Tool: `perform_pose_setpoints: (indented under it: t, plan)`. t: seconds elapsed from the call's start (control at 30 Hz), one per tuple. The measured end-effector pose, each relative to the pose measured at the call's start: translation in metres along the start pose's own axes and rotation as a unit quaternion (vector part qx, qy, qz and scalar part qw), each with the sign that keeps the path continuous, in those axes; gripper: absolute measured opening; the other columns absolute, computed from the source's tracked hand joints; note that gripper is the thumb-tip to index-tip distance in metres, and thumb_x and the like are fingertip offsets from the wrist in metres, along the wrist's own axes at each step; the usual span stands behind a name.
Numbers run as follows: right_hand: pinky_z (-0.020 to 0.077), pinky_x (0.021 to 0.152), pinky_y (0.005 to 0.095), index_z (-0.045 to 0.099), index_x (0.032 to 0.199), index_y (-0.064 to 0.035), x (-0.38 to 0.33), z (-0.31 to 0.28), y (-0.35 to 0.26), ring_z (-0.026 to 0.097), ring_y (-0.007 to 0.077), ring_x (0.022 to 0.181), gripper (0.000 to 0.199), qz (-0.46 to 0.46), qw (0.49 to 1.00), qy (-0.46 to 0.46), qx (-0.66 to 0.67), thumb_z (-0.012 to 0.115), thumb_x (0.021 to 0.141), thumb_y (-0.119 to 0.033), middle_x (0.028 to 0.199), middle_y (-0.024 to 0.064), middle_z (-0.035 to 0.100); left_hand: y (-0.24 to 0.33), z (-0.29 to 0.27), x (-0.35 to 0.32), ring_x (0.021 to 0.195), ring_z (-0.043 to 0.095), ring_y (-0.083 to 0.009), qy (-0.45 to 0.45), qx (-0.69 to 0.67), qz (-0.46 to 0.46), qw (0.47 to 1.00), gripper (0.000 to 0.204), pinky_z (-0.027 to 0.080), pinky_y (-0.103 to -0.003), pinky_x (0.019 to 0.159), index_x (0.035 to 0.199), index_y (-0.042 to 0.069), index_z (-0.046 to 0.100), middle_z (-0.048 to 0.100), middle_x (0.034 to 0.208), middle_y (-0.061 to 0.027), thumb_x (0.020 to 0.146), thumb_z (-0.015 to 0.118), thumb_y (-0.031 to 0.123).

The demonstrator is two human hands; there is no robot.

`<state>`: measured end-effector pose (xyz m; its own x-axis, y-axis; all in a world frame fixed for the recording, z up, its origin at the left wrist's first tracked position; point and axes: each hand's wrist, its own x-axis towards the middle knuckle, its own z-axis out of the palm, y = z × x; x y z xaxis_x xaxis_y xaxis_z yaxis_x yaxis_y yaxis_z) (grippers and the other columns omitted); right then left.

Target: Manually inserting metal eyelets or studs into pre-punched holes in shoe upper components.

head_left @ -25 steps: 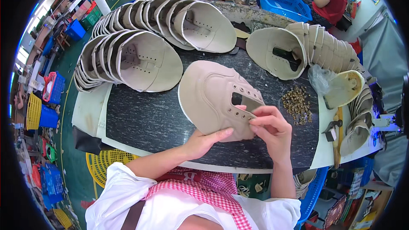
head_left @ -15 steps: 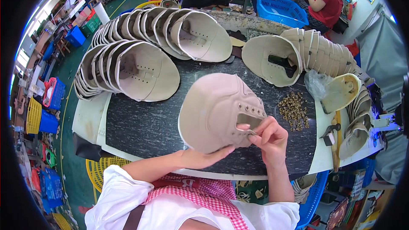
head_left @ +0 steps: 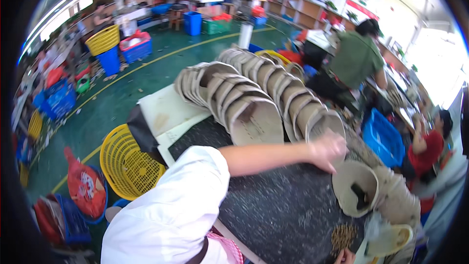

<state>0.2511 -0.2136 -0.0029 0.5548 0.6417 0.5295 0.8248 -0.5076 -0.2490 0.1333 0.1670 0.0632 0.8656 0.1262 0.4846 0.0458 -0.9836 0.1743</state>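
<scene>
My left arm stretches across the worktable. My left hand (head_left: 328, 149), smeared by motion, is at the lower edge of the front beige shoe upper (head_left: 320, 123) of a long nested row; whether it grips it I cannot tell. Low in the view, only the fingertips of my right hand (head_left: 346, 256) show, drawn together beside a pile of small brass-coloured eyelets (head_left: 344, 237). What they hold, if anything, is hidden. Another upper (head_left: 349, 182), with a dark opening, fronts the stack at the right.
A second nested row of uppers (head_left: 256, 124) stands left of the long one. Beside the eyelets lie a clear plastic bag (head_left: 377, 226) and a pale tray (head_left: 391, 241). A yellow basket (head_left: 129, 164) stands off the table's left edge. Co-workers sit beyond the table.
The view has swung left. My left hand has gone from the upper to the row's far end; my right hand has moved to the eyelets. The upper I held no longer shows between my hands.
</scene>
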Motion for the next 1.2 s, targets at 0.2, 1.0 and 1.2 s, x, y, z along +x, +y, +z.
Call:
perform_pose_setpoints:
  t: [0.2, 1.0, 1.2]
  plan:
    - [0.0476, 0.061, 0.0321, 0.066, 0.085, -0.0023, 0.004, 0.002, -0.002, 0.056, 0.0240, 0.066, 0.023, 0.036, 0.999, 0.003, 0.012, 0.064, 0.082, -0.025, 0.078, 0.0121, 0.061, 0.052, 0.135, 0.022, 0.109, 0.046, -0.0282, 0.041, -0.016, 0.112, 0.993, 0.049, 0.037, -0.046, 0.087, 0.105, 0.000, 0.053, 0.051, 0.111, -0.0164, 0.069, 0.064, 0.031]
    - [0.0470, 0.061, 0.0244, 0.063, 0.072, 0.0000, -0.031, 0.016, -0.205, 0.060, 0.0149, 0.066, 0.015, -0.031, 0.853, -0.192, 0.484, 0.066, 0.061, 0.010, 0.071, 0.0079, 0.063, 0.099, -0.036, -0.206, 0.108, 0.053, -0.0183, 0.041, -0.896, -0.262, 0.356, 0.039, 0.039, -0.033, 0.095, 0.119, 0.004, 0.048, 0.054, 0.118, -0.0083, 0.087, 0.054, 0.025]
    - [0.0483, 0.066, 0.0281, 0.063, 0.081, 0.0010, -0.007, 0.003, -0.192, 0.060, 0.0191, 0.070, 0.020, 0.103, 0.759, -0.189, 0.614, 0.064, 0.064, 0.012, 0.081, 0.0113, 0.063, 0.099, -0.045, -0.167, 0.108, 0.052, -0.0209, 0.007, -0.886, -0.289, 0.363, 0.048, 0.043, -0.037, 0.092, 0.124, 0.004, 0.043, 0.053, 0.117, -0.0108, 0.082, 0.061, 0.021]
